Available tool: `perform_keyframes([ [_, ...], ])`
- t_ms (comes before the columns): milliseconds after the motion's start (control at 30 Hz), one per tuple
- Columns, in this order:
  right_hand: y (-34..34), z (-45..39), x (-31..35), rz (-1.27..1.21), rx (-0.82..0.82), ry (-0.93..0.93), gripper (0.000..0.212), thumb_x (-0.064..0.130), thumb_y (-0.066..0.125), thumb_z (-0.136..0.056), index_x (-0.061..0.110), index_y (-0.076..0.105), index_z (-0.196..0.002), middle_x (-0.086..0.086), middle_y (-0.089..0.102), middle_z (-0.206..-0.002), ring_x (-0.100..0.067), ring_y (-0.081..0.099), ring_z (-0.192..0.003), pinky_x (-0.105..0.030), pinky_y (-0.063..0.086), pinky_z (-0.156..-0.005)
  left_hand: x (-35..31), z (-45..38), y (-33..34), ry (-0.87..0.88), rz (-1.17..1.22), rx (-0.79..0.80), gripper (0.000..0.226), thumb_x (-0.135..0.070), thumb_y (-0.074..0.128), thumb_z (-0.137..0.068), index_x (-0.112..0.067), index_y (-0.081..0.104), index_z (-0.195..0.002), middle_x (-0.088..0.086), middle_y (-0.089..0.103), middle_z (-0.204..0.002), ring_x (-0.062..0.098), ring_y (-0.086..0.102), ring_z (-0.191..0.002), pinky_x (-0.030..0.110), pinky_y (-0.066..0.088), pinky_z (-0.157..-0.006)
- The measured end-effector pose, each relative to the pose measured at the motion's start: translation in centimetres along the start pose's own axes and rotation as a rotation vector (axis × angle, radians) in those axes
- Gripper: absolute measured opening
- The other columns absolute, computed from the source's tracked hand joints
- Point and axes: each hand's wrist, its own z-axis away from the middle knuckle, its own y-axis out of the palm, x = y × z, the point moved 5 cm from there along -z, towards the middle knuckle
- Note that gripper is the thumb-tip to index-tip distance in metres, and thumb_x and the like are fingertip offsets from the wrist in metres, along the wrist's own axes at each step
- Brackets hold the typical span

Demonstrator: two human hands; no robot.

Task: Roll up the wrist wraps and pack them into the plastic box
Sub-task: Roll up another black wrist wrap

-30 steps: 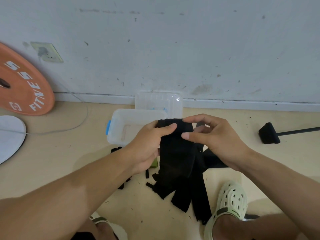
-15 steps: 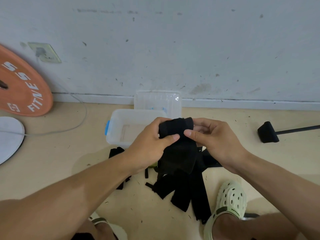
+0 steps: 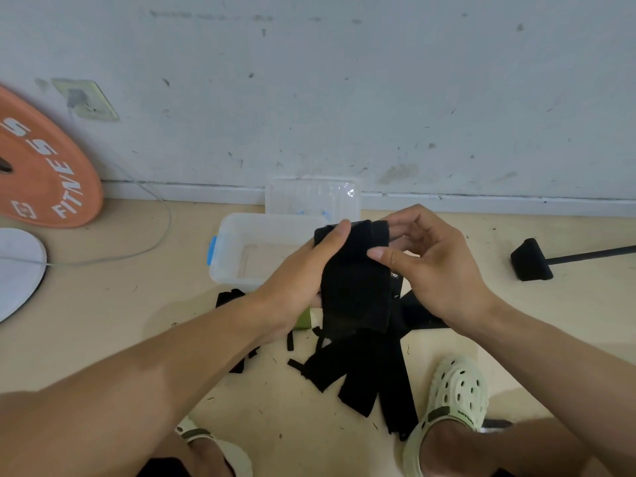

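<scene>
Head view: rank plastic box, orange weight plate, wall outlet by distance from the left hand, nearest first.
From the left hand:
1. Plastic box, on the floor just beyond and left of the hand.
2. Orange weight plate, far left, leaning on the wall.
3. Wall outlet, upper left on the wall, above the plate.

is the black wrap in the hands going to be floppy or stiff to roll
Likely floppy: below the left hand and right hand, the wrap hangs limp. Probably light, since a fingertip pinch at its top edge holds it up. It may unroll if let go; the other wraps lie flat and slack on the floor.
</scene>
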Motion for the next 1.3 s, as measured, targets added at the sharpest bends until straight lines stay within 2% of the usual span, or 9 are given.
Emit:
perform_keyframes([
  [167,0.0,0.0,0.0,0.039,0.053,-0.008,0.029,0.002,0.087,-0.077,0.018,0.069,-0.092,0.014,0.076,-0.089,-0.005,0.071,-0.082,-0.023,0.057,-0.077,-0.1,0.1,-0.1,-0.011,0.103,0.01,0.046,-0.054,0.049,-0.102,-0.026,0.064,-0.136,0.001,0.073,-0.128,0.02,0.069,-0.12,0.047,0.056,-0.102],
  [267,-0.1,-0.2,0.0,0.048,0.097,0.042,0.03,0.002,0.088,-0.074,0.017,0.072,-0.094,0.004,0.078,-0.1,-0.013,0.073,-0.097,-0.034,0.059,-0.089,0.0,0.0,-0.4,0.004,0.166,-0.033,0.039,-0.038,0.057,-0.103,-0.018,0.063,-0.135,0.009,0.069,-0.132,0.027,0.066,-0.124,0.046,0.057,-0.1],
  [400,-0.1,-0.3,-0.2,-0.07,0.16,0.189,0.039,0.024,0.087,-0.074,0.024,0.073,-0.11,0.002,0.078,-0.103,-0.011,0.074,-0.088,-0.017,0.055,-0.067,-0.3,-0.1,-0.9,0.039,0.212,-0.106,0.035,-0.012,0.067,-0.096,-0.018,0.061,-0.13,0.013,0.066,-0.128,0.027,0.069,-0.113,0.034,0.061,-0.083],
  [467,-0.1,-0.4,-0.9,-0.095,0.157,0.236,0.051,0.039,0.082,-0.072,0.028,0.07,-0.121,0.004,0.074,-0.118,-0.015,0.074,-0.1,-0.027,0.059,-0.083,-0.6,-0.2,-1.0,0.062,0.2,-0.109,0.042,-0.001,0.069,-0.092,-0.021,0.061,-0.127,0.015,0.065,-0.124,0.027,0.071,-0.107,0.032,0.062,-0.079],
  [567,0.5,-0.3,-1.3,-0.135,0.249,0.296,0.042,0.031,0.073,-0.089,0.023,0.067,-0.13,-0.006,0.074,-0.121,-0.018,0.074,-0.107,-0.035,0.059,-0.094,-0.5,-0.3,-0.9,0.083,0.154,-0.079,0.05,0.007,0.071,-0.087,-0.024,0.061,-0.125,0.019,0.066,-0.124,0.03,0.072,-0.108,0.039,0.062,-0.087],
  [667,0.8,-0.1,-0.9,-0.145,0.298,0.297,0.033,0.018,0.068,-0.096,0.02,0.068,-0.129,-0.009,0.076,-0.114,-0.017,0.075,-0.101,-0.022,0.058,-0.079,-0.3,-0.3,-0.9,0.12,0.06,-0.08,0.055,0.008,0.074,-0.085,-0.029,0.06,-0.124,0.014,0.068,-0.121,0.03,0.069,-0.114,0.046,0.056,-0.104],
  [767,0.4,-0.2,-0.9,-0.104,0.244,0.257,0.035,0.017,0.072,-0.093,0.022,0.069,-0.127,-0.001,0.077,-0.112,-0.019,0.074,-0.102,-0.029,0.059,-0.084,-0.3,-0.3,-1.1,0.14,-0.01,-0.106,0.064,0.005,0.077,-0.084,-0.033,0.056,-0.131,0.005,0.068,-0.119,0.024,0.068,-0.116,0.044,0.053,-0.108],
  [967,0.1,-0.4,-0.3,-0.213,0.146,0.208,0.035,0.007,0.071,-0.092,0.015,0.069,-0.126,-0.001,0.077,-0.107,-0.01,0.074,-0.083,-0.016,0.053,-0.065,-0.3,-0.5,-0.7,0.12,-0.081,-0.045,0.053,-0.045,0.076,-0.089,-0.034,0.059,-0.137,-0.01,0.072,-0.127,0.012,0.067,-0.121,0.042,0.055,-0.104],
  [1300,-0.1,-0.5,-0.6,-0.166,0.142,0.145,0.041,0.003,0.076,-0.088,0.029,0.069,-0.119,-0.007,0.07,-0.117,-0.023,0.073,-0.088,-0.029,0.058,-0.072,0.0,-0.5,-0.7,0.1,-0.014,-0.078,0.049,-0.032,0.076,-0.09,-0.031,0.058,-0.136,-0.004,0.073,-0.123,0.014,0.072,-0.111,0.046,0.061,-0.094],
])
